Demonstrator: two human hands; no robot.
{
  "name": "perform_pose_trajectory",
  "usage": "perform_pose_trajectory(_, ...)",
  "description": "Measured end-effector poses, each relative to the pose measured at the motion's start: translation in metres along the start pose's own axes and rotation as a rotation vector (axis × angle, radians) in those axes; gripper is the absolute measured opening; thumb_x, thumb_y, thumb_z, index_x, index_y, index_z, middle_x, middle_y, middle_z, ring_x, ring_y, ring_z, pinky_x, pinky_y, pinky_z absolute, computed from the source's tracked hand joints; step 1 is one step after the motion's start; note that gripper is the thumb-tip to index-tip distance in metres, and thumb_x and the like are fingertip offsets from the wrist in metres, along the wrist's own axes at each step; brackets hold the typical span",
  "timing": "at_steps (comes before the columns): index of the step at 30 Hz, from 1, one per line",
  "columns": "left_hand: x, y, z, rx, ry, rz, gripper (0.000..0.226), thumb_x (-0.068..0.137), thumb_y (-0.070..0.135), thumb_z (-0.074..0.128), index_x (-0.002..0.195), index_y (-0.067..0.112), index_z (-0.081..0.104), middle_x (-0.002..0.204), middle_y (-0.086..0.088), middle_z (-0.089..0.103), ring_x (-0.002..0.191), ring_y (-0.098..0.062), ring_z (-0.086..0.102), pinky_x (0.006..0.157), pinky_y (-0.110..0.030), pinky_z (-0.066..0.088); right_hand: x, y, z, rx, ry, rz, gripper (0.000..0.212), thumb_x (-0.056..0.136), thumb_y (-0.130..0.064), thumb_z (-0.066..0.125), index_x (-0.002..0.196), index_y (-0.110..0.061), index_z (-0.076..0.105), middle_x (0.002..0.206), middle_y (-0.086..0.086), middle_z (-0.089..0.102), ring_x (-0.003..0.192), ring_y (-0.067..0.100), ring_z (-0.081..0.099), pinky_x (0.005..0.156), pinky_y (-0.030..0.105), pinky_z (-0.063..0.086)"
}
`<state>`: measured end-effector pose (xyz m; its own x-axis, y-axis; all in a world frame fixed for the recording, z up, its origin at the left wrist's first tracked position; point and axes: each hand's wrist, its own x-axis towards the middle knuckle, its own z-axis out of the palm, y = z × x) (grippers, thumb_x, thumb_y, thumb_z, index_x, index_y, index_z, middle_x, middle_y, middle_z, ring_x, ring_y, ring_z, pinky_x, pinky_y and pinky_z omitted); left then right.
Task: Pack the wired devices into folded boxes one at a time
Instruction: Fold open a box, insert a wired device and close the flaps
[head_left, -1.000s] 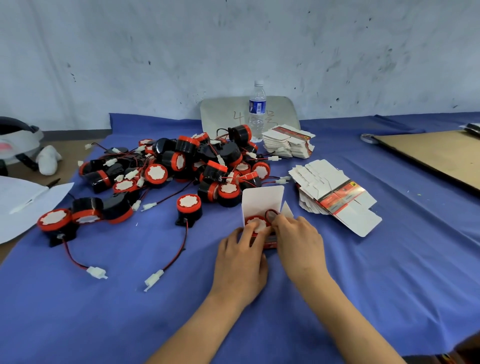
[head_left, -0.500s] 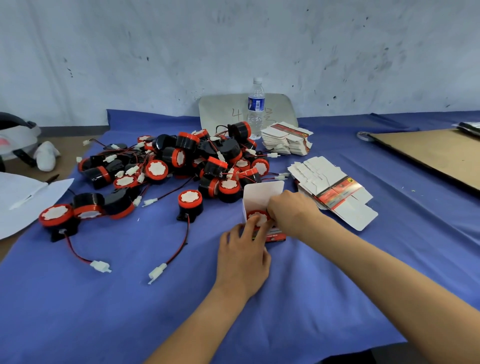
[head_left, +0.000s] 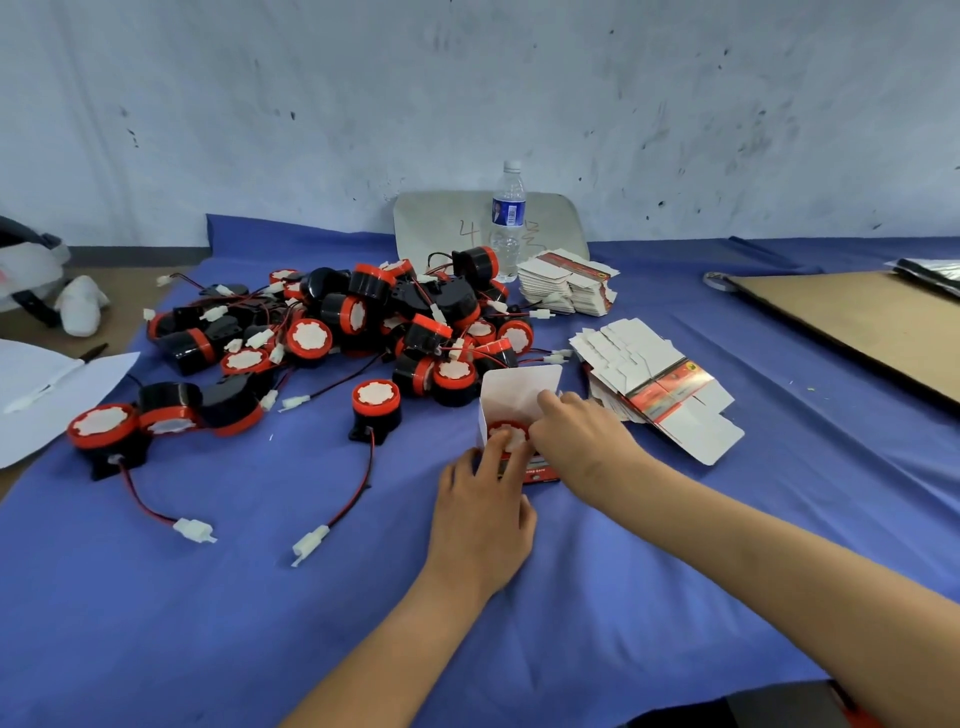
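— Wired device (head_left: 510, 434), red rim and white face, sits down inside the open box (head_left: 519, 389) mid-frame on the blue cloth (head_left: 260, 597), with the back flap standing up. Who's got hold of what?

— Left hand (head_left: 480, 514) comes in from 6 o'clock and grips the box's near wall, fingertips reaching the device's rim. Right hand (head_left: 582, 436) is at 3 o'clock, fingers curled down at the box mouth. Honestly can't tell if it's pinching anything.

— And around it?

— Lone device (head_left: 375, 410) at 9, its cable trailing toward 6. Big pile of devices (head_left: 363, 322) at 10 to 11. Flat box blanks (head_left: 660, 384) at 2, another stack (head_left: 566, 283) at 1, water bottle (head_left: 508, 223) at 12.
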<state>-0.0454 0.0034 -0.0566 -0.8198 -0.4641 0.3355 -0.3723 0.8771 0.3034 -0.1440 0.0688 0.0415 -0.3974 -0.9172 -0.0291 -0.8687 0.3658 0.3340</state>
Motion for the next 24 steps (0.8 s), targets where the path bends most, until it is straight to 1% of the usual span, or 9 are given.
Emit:
perform_pose_trajectory(6, 0.001, -0.001, 0.000, -0.004, 0.000, 0.027, 0.059, 0.093, 0.026, 0.043, 0.149, 0.022, 0.026, 0.157, 0.006, 0.020, 0.124, -0.019, 0.042, 0.103, -0.030, 0.034, 0.010, -0.002, 0.007, -0.078, -0.060, -0.036, 0.029, 0.098, -0.006, 0.045, 0.123, -0.010, 0.060, 0.130, 0.008, 0.051, 0.120, 0.029, 0.046, 0.074, 0.031, 0.035)
perform_pose_trajectory(9, 0.001, -0.001, 0.001, 0.015, -0.008, 0.023, 0.060, 0.093, 0.027, 0.043, 0.150, 0.021, 0.024, 0.156, 0.007, 0.020, 0.138, -0.024, 0.028, 0.111, -0.035, 0.029, 0.010, 0.001, 0.009, 0.002, -0.056, -0.013, 0.032, 0.095, -0.001, 0.046, 0.124, -0.008, 0.057, 0.127, 0.009, 0.052, 0.122, 0.028, 0.041, 0.079, 0.029, 0.032)
perform_pose_trajectory(11, 0.001, 0.001, -0.001, 0.030, 0.007, 0.016, 0.062, 0.091, 0.027, 0.048, 0.149, 0.018, 0.029, 0.154, 0.003, 0.028, 0.142, -0.030, 0.023, 0.114, -0.040, 0.024, 0.009, 0.007, 0.010, 0.022, 0.011, -0.005, 0.037, 0.089, 0.004, 0.050, 0.124, -0.008, 0.051, 0.120, 0.011, 0.055, 0.116, 0.028, 0.039, 0.079, 0.029, 0.026)
perform_pose_trajectory(13, 0.000, 0.003, -0.004, 0.031, 0.048, 0.017, 0.062, 0.087, 0.025, 0.055, 0.146, 0.016, 0.038, 0.149, -0.001, 0.038, 0.139, -0.033, 0.029, 0.113, -0.041, 0.027, 0.012, 0.015, 0.013, 0.037, 0.096, -0.006, 0.046, 0.083, 0.004, 0.055, 0.125, -0.011, 0.042, 0.115, 0.011, 0.053, 0.099, 0.026, 0.037, 0.075, 0.027, 0.021)
perform_pose_trajectory(15, -0.001, 0.003, -0.006, 0.039, 0.067, 0.028, 0.063, 0.085, 0.025, 0.058, 0.145, 0.014, 0.040, 0.147, -0.002, 0.041, 0.138, -0.034, 0.031, 0.113, -0.040, 0.028, 0.015, 0.022, 0.020, 0.118, 0.169, -0.026, 0.037, 0.085, -0.003, 0.056, 0.118, -0.014, 0.044, 0.111, 0.008, 0.047, 0.093, 0.025, 0.035, 0.074, 0.026, 0.024)
perform_pose_trajectory(18, 0.000, 0.002, -0.005, 0.015, 0.052, 0.044, 0.063, 0.088, 0.025, 0.054, 0.147, 0.012, 0.035, 0.151, -0.001, 0.035, 0.144, -0.032, 0.019, 0.117, -0.038, 0.020, 0.021, 0.027, 0.039, 0.337, 0.391, -0.033, 0.028, 0.081, -0.006, 0.061, 0.108, -0.010, 0.056, 0.109, 0.006, 0.046, 0.106, 0.030, 0.043, 0.080, 0.030, 0.037)
perform_pose_trajectory(21, 0.001, 0.002, -0.006, 0.006, 0.047, 0.058, 0.061, 0.090, 0.022, 0.052, 0.148, 0.010, 0.036, 0.154, -0.001, 0.033, 0.146, -0.032, 0.016, 0.119, -0.039, 0.022, 0.022, 0.020, 0.056, 0.735, 0.622, 0.173, 0.068, 0.069, 0.000, 0.073, 0.130, -0.019, 0.050, 0.127, 0.005, 0.038, 0.111, 0.023, 0.042, 0.085, 0.031, 0.044)
perform_pose_trajectory(23, 0.001, 0.001, -0.007, -0.011, 0.031, 0.075, 0.060, 0.092, 0.020, 0.049, 0.150, 0.011, 0.033, 0.158, 0.003, 0.024, 0.148, -0.028, 0.011, 0.118, -0.038, 0.024, 0.023, 0.017, 0.063, 1.056, 0.611, 0.322, 0.095, 0.070, -0.003, 0.077, 0.147, -0.033, 0.030, 0.126, -0.004, 0.038, 0.106, 0.012, 0.044, 0.081, 0.026, 0.043)
perform_pose_trajectory(24, 0.001, 0.002, -0.007, -0.033, 0.034, 0.085, 0.061, 0.092, 0.019, 0.049, 0.150, 0.012, 0.032, 0.160, 0.007, 0.018, 0.148, -0.026, 0.010, 0.116, -0.037, 0.029, 0.024, 0.016, 0.065, 1.230, 0.571, 0.397, 0.099, 0.072, -0.008, 0.079, 0.149, -0.035, 0.024, 0.119, -0.006, 0.047, 0.101, 0.013, 0.050, 0.078, 0.027, 0.045)
